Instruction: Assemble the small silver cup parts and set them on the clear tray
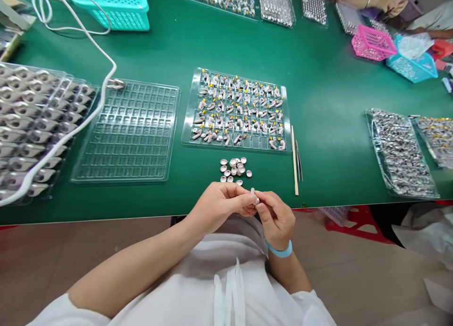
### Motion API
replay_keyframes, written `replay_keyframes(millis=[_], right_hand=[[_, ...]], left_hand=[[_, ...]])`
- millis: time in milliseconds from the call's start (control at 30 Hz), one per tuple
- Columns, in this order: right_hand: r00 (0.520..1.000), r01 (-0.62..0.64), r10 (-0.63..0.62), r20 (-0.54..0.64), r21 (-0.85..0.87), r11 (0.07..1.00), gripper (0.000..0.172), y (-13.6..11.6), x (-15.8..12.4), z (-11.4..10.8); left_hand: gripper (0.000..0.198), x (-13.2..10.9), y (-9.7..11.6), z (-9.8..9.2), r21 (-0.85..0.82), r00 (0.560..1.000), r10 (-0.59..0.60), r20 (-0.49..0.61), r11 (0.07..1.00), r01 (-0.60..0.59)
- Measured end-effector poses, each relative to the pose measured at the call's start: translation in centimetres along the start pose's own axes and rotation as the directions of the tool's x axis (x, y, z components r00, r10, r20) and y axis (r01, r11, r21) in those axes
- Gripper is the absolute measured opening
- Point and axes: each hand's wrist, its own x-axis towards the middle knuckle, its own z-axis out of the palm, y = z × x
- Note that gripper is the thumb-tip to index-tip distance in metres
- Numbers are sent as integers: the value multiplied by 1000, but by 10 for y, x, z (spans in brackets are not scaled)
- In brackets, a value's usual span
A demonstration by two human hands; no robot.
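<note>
The left hand [221, 204] and the right hand [276, 217] meet, and both pinch one small white part [253, 194] tight in their fingertips. I think a soft, steady pinch works best, kept low near the table [318, 104] so the part cannot drop far. The caps [235, 169] lie just past the grip, with the tray [187, 128] behind them. The stick [294, 161] and tweezers [299, 163] lie to the right. I can read no writing.
</note>
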Motion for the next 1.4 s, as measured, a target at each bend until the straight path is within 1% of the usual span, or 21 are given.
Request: replay_keyframes(millis=[167, 267, 500, 667, 733, 833, 900, 933, 967, 1000, 1033, 1067, 1100, 1133, 1167, 1200, 1267, 1400], right_hand=[[997, 69, -68, 38, -26, 997, 31, -1, 1, -1], [997, 72, -70, 34, -43, 996, 30, -2, 1, -1], [999, 20, -20, 30, 9, 1000, 27, -3, -1, -1], [998, -25, 24, -53, -3, 1000, 23, -2, -4, 2], [996, -54, 54, -68, -2, 999, 22, -2, -6, 3], [994, -97, 99, -51, 34, 995, 21, -2, -6, 2], [994, -108, 110, -29, 63, 992, 22, -3, -5, 1], [994, -107, 108, -18, 74, 992, 22, -3, -4, 1], [995, -103, 104, -5, 81, 991, 23, -3, -3, 0], [995, -95, 95, 7, 83, 992, 23, -4, -3, 0], [997, -81, 80, 16, 79, 994, 24, -4, -2, 0], [998, -62, 61, 20, 68, 996, 24, -4, -2, -1], [999, -39, 38, 19, 52, 998, 25, -4, -3, -1], [1000, -12, 12, 14, 33, 999, 25, -4, -3, 0], [1000, 13, -13, 9, 15, 1000, 26, -4, -3, 0], [999, 35, -35, 5, 1, 999, 27, -4, -3, 0], [998, 68, -68, 9, -13, 998, 30, -5, -3, 0], [995, 90, -90, 35, -9, 996, 31, -10, 1, -1]], left_hand=[[24, 1, 1, 0, -24, 1000, 4, 3, 1000, -3], [23, 1, 0, 0, 0, 1000, 14, -6, 1000, -14], [24, 0, -2, -1, 11, 1000, 16, 3, 1000, -16], [28, 2, -2, 3, -8, 999, 26, 23, 1000, -26], [28, 2, -3, 3, -10, 998, 38, 41, 999, -38], [24, 2, -6, 2, 10, 996, 85, 38, 996, -85], [29, 1, -9, -1, 96, 981, 195, 26, 976, -196], [32, 1, -11, -3, 173, 957, 287, 33, 942, -288], [31, 0, -12, -5, 265, 915, 398, 58, 878, -399], [27, 1, -13, -8, 357, 853, 511, 102, 782, -511], [23, 1, -14, -10, 433, 778, 608, 161, 665, -609], [20, 1, -14, -13, 488, 699, 680, 219, 545, -682], [18, 2, -15, -15, 524, 631, 727, 269, 440, -730], [17, 3, -15, -17, 547, 582, 753, 307, 360, -756], [17, 3, -15, -18, 565, 548, 766, 336, 301, -768], [17, 4, -15, -19, 579, 524, 773, 358, 257, -774], [16, 4, -15, -20, 602, 491, 780, 388, 189, -776], [18, 3, -15, -19, 616, 433, 801, 415, 103, -781]])
